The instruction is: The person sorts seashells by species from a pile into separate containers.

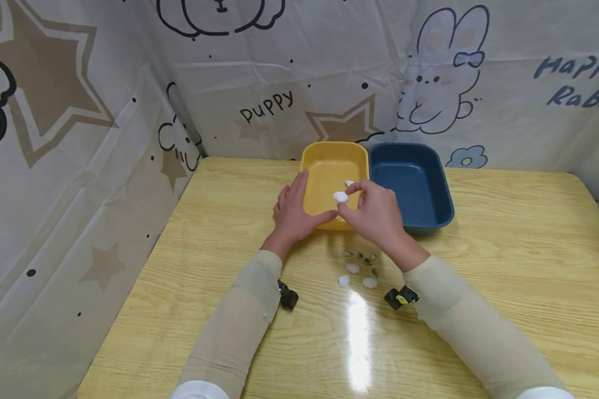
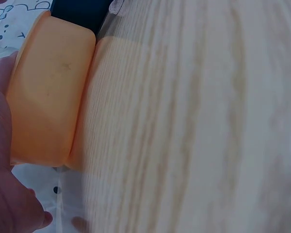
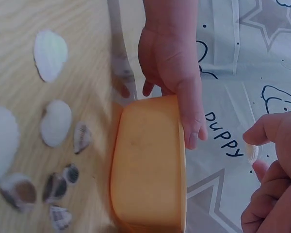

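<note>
My right hand (image 1: pixel 379 213) pinches a white seashell (image 1: pixel 341 197) between thumb and forefinger, over the yellow bin (image 1: pixel 324 177). The held shell (image 3: pixel 252 152) shows edge-on in the right wrist view. Another white shell (image 1: pixel 349 183) lies inside the bin, partly covered by that hand. At the bin's near left corner, my left hand (image 1: pixel 295 213) rests with its thumb along the front rim and its straight fingers at the left side. On the table in front of the bin lie white shells (image 3: pixel 56 123) and several smaller brown-patterned shells (image 3: pixel 55 188).
A dark blue bin (image 1: pixel 411 183) stands right beside the yellow one. Both are on a wooden table (image 1: pixel 519 266), close to its back edge. Printed cloth (image 1: pixel 259 72) hangs behind and to the left. Small black cameras (image 1: pixel 288 296) are worn on the wrists.
</note>
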### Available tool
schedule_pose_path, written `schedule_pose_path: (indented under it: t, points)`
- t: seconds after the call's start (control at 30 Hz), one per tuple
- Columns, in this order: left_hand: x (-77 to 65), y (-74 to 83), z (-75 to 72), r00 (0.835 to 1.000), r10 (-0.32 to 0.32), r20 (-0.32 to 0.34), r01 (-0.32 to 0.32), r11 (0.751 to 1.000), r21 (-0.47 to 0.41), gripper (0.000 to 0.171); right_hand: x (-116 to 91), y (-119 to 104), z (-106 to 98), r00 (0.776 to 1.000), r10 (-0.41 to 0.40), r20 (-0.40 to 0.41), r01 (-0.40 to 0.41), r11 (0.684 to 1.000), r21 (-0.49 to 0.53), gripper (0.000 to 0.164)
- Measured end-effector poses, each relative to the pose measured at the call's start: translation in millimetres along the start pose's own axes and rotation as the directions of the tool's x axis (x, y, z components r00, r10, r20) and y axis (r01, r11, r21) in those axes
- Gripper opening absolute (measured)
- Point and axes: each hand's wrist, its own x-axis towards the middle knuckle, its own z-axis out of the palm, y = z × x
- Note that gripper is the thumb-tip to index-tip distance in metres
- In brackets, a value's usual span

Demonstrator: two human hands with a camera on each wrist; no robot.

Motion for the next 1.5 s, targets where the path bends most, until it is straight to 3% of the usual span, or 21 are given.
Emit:
schedule_pose_path:
  t: [0.33,0.57,1.0,1.5]
  points:
    - [0.3,-0.6,-0.3,1.0,-0.006,0.002,0.006,1.0,0.011,0.118,20.4,1.9,4.0,0.997,0.027,-0.066,-0.024,0.999,0.045,0.026]
    - [0.3,0.7,-0.6,1.0,-0.01,0.007,0.01,1.0,0.007,0.119,35.9,7.0,9.9,0.986,0.122,-0.112,-0.113,0.99,0.087,0.029]
    - [0.4,2.1,-1.6,1.0,-0.019,0.011,0.019,1.0,-0.007,0.119,55.9,20.4,26.8,0.968,0.244,-0.059,-0.237,0.965,0.11,0.033]
    - [0.6,2.2,-2.2,1.0,-0.017,0.012,0.017,1.0,-0.015,0.119,65.2,32.0,40.5,0.963,0.27,-0.022,-0.265,0.956,0.127,0.031]
